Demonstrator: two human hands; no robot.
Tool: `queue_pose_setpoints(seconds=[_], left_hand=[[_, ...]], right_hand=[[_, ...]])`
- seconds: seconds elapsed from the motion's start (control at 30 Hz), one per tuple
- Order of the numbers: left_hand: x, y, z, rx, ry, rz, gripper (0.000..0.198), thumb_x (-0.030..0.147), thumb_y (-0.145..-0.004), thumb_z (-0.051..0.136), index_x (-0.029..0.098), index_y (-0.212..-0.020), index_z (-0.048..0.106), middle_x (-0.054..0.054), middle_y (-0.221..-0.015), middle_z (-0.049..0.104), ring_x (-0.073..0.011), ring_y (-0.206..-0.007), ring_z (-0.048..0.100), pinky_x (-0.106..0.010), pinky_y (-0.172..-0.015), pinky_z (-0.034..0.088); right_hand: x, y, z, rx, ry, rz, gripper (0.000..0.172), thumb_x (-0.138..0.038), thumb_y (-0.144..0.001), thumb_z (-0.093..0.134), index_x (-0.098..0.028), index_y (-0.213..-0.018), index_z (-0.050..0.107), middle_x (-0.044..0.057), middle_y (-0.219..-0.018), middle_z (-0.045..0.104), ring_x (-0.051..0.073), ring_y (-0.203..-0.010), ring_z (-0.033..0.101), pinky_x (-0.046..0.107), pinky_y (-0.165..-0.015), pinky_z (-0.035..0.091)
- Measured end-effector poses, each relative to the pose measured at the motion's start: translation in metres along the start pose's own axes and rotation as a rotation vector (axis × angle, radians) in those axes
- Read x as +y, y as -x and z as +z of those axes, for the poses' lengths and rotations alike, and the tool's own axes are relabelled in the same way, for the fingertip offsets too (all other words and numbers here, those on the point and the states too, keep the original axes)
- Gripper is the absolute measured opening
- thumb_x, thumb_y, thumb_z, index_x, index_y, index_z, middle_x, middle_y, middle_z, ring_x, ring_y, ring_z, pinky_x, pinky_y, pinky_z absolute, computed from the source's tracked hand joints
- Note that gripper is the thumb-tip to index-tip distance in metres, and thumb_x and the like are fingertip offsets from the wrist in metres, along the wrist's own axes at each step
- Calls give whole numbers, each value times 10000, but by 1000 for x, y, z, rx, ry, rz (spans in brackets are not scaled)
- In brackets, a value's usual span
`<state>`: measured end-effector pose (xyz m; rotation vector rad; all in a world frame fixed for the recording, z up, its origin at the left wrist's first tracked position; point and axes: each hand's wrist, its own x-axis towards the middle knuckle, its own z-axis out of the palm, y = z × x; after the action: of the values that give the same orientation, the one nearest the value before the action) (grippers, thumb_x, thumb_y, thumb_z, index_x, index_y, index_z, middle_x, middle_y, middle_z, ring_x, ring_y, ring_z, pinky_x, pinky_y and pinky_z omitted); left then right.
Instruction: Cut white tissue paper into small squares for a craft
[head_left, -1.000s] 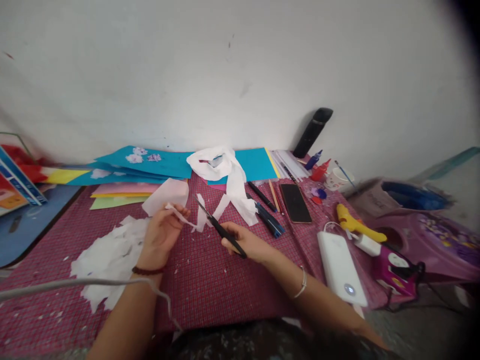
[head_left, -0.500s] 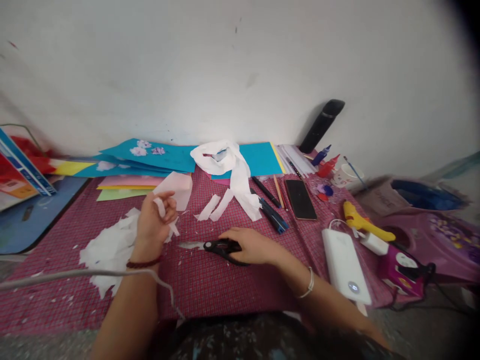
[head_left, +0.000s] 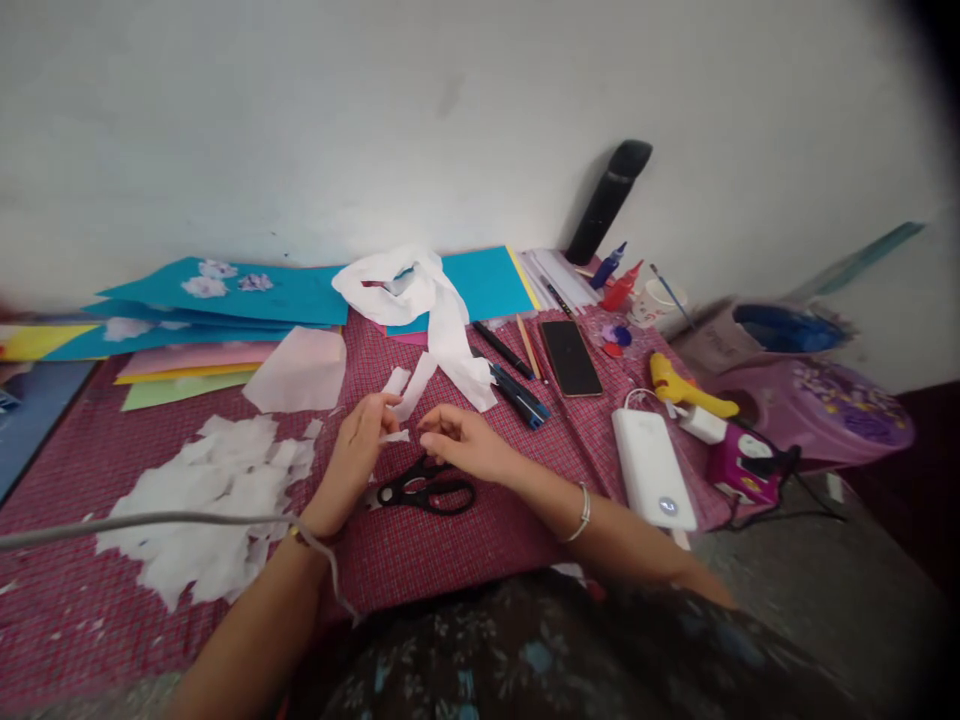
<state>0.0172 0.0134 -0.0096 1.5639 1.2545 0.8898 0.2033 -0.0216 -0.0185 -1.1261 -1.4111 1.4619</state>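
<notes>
My left hand [head_left: 354, 458] is closed on a small white paper strip [head_left: 394, 437], whose end sticks out past the fingertips. Facing it, my right hand [head_left: 471, 446] has bent fingers held apart, with nothing visible between them. Just below both hands, black-handled scissors [head_left: 431, 494] lie on the checked cloth, their blades partly hidden by my left hand. Left of my left wrist spreads a heap of white paper pieces [head_left: 217, 490]. Beyond the fingers lie cut white strips [head_left: 417, 388] and a looped length of white paper [head_left: 448, 335].
Blue sheets [head_left: 292, 295] with crumpled paper flowers lie along the wall. To the right are a stapler [head_left: 519, 396], a phone [head_left: 571, 357], a white power bank [head_left: 652, 468] and a yellow glue gun [head_left: 686, 388]. A grey cable [head_left: 165, 518] crosses in front of my left forearm.
My right hand has let go of the scissors, which now rest on the cloth, and has moved up toward my left hand. My left hand has come lower and rightward with the paper.
</notes>
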Motion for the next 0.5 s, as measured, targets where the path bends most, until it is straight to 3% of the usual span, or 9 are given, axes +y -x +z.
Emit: queue_pose_setpoints(seconds=[0.2, 0.33, 0.5], left_hand=[[7, 1, 6, 26, -132, 79, 385, 440, -1002, 329, 182, -994, 614, -5, -692, 555, -175, -655, 541, -300, -637, 418], [6, 4, 11, 28, -208, 119, 334, 410, -978, 366, 187, -1013, 611, 9, -699, 559, -171, -653, 549, -297, -650, 415], [7, 8, 14, -6, -232, 119, 346, 407, -988, 354, 181, -1035, 612, 14, -712, 557, -162, -653, 543, -283, -628, 404]], right_hand=[[3, -1, 3, 6, 26, 23, 152, -306, -845, 654, -189, -902, 575, -45, -693, 573, 110, -606, 538, 243, -581, 425], [6, -3, 3, -12, 74, 45, 55, -164, -826, 608, -183, -865, 574, -50, -678, 573, 102, -599, 530, 232, -584, 412], [7, -5, 2, -25, 73, 54, 98, -86, -811, 545, -179, -812, 577, -55, -659, 560, 90, -566, 512, 224, -574, 399]])
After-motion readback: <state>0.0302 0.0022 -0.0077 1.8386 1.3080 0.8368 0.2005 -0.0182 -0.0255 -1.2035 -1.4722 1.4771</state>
